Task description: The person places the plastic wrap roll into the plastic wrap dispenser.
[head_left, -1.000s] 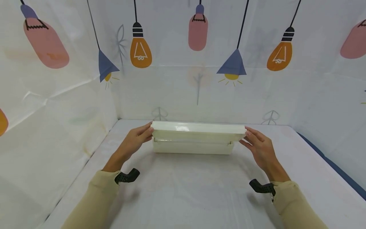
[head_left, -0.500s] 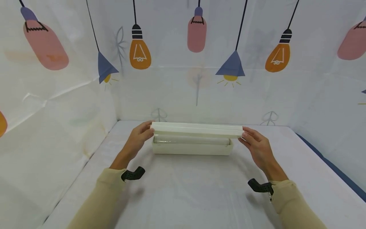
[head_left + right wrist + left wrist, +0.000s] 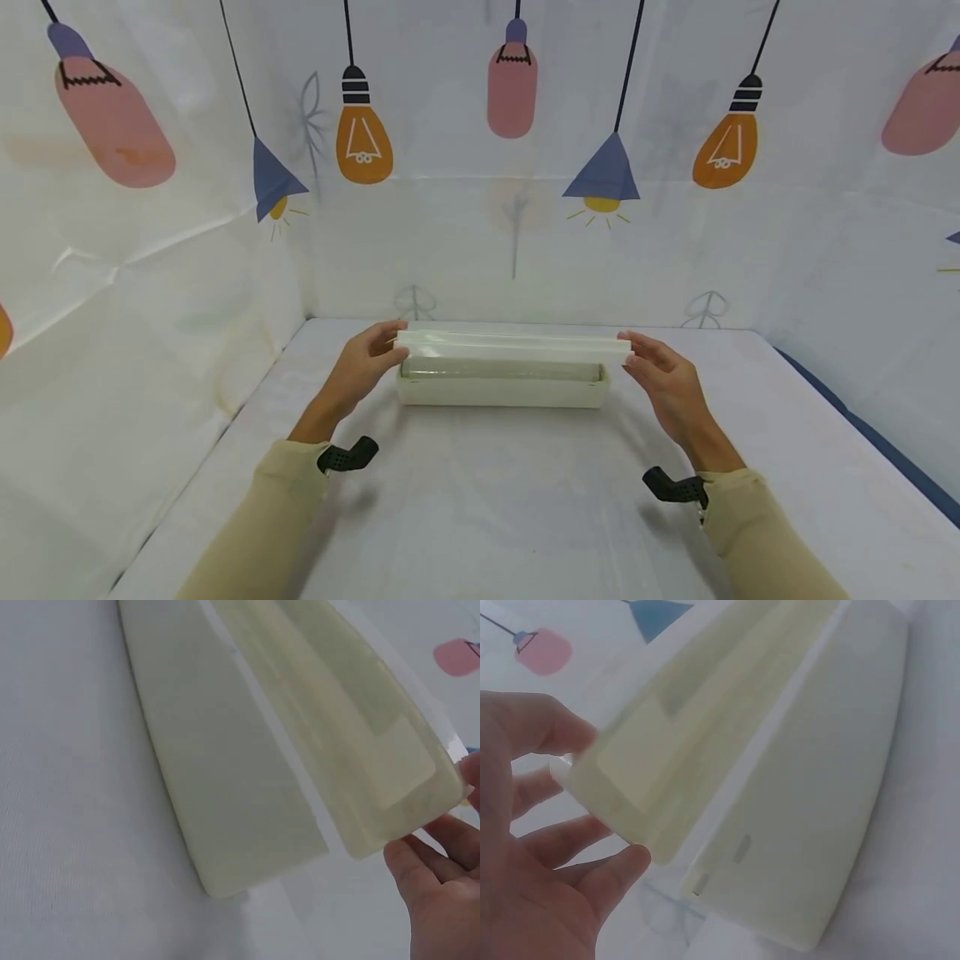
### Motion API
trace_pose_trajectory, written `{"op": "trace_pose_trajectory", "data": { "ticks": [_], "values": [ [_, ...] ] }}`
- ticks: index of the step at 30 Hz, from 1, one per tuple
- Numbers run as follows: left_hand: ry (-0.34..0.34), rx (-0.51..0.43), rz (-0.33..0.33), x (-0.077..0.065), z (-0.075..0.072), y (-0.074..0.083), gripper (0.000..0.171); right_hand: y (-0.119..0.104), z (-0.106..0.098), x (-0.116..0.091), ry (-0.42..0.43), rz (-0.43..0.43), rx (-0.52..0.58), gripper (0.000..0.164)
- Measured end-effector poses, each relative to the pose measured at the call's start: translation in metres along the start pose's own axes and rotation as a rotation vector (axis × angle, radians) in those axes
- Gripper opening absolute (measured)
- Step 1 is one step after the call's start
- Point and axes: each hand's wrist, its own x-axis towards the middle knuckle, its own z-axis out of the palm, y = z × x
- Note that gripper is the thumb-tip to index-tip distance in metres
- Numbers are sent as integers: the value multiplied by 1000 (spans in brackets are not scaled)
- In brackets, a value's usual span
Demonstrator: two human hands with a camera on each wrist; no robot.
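A long cream plastic box (image 3: 498, 395) sits on the table with a clear, shiny roll (image 3: 495, 368) lying inside, apparently cling film. Above its back side is the long pale lid (image 3: 517, 343), tilted. My left hand (image 3: 358, 367) pinches the lid's left end between thumb and fingers; my right hand (image 3: 667, 387) pinches the right end the same way. In the left wrist view the hollow inside of the lid (image 3: 652, 765) shows, with a gap between it and the box front (image 3: 802, 780). The right wrist view shows a similar gap.
A white cloth (image 3: 510, 508) covers the table. White sheets printed with lamps form a back wall (image 3: 465, 233) and a left wall (image 3: 150, 333) close behind and beside it. Black devices are strapped to both wrists.
Both hands have turned the lid and brought it slightly lower and farther back, so more of the clear roll shows. The box has stayed in place.
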Motion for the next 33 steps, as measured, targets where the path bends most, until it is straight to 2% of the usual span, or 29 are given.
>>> {"op": "trace_pose_trajectory", "data": {
  "ticks": [5, 9, 18, 24, 33],
  "values": [
    [-19, 11, 38, 0, -1, -3, 51, 2, 1, 0, -25, -21, -34, 50],
    [-17, 30, 50, -1, -2, -5, 52, 5, 4, 2, -13, -14, -29, 52],
    [15, 143, 106, -1, 1, -15, 49, 12, 9, 3, 3, 20, -83, 49],
    [34, 170, 79, -3, 3, -23, 45, 18, 11, 5, -2, 32, -132, 45],
    [45, 166, 37, -6, 5, -30, 45, 25, 13, 6, -5, 50, -128, 41]
  ]
}}
